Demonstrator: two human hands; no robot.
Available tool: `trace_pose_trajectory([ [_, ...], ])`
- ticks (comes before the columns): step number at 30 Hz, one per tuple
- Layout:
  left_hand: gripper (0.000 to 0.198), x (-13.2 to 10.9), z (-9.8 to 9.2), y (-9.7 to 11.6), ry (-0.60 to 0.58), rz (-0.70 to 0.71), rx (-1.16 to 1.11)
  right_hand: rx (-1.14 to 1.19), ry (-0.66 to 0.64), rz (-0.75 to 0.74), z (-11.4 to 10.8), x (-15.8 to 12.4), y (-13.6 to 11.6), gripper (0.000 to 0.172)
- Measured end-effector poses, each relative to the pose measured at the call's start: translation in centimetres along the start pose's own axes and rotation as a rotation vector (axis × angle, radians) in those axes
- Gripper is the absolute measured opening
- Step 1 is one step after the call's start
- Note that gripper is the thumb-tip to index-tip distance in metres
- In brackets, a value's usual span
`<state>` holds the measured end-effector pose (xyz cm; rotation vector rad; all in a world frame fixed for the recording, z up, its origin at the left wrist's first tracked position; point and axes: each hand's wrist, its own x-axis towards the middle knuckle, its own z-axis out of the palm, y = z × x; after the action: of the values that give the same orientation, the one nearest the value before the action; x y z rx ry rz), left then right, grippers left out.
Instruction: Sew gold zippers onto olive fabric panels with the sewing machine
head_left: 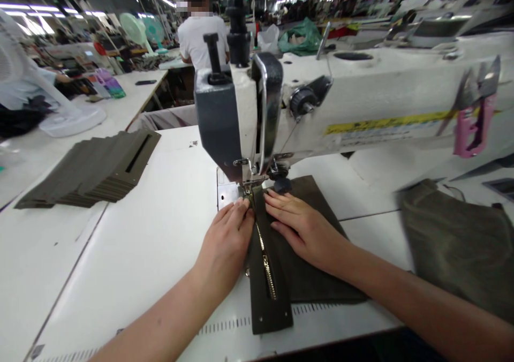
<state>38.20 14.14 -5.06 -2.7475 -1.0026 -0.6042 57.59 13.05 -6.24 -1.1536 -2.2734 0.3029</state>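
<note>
A dark olive fabric piece with a metal zipper lies on the white table under the presser foot of a white sewing machine. My left hand lies flat left of the zipper, fingers stretched toward the needle, touching the fabric edge. My right hand presses flat on the fabric right of the zipper, fingers pointing at the foot. Neither hand grips anything.
A fanned stack of olive fabric pieces lies at the left. More olive fabric is heaped at the right. Pink thread snips hang on the machine arm. A person in a white shirt sits behind; fans stand far left.
</note>
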Motion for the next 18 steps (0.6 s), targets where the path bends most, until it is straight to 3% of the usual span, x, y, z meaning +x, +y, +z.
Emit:
trace_pose_trajectory([
  [6,0.027,0.1,-0.2,-0.1,-0.038,-0.006,-0.017,-0.038,0.085,0.129,-0.1,0.8,-1.9,0.036],
  [9,0.027,0.0,-0.2,-0.3,-0.042,-0.009,-0.006,-0.104,0.062,0.154,0.3,1.3,-2.9,0.039],
  [18,0.03,-0.2,0.2,-1.0,-0.057,0.045,0.048,-0.035,0.08,0.174,0.3,1.6,-2.9,0.04],
])
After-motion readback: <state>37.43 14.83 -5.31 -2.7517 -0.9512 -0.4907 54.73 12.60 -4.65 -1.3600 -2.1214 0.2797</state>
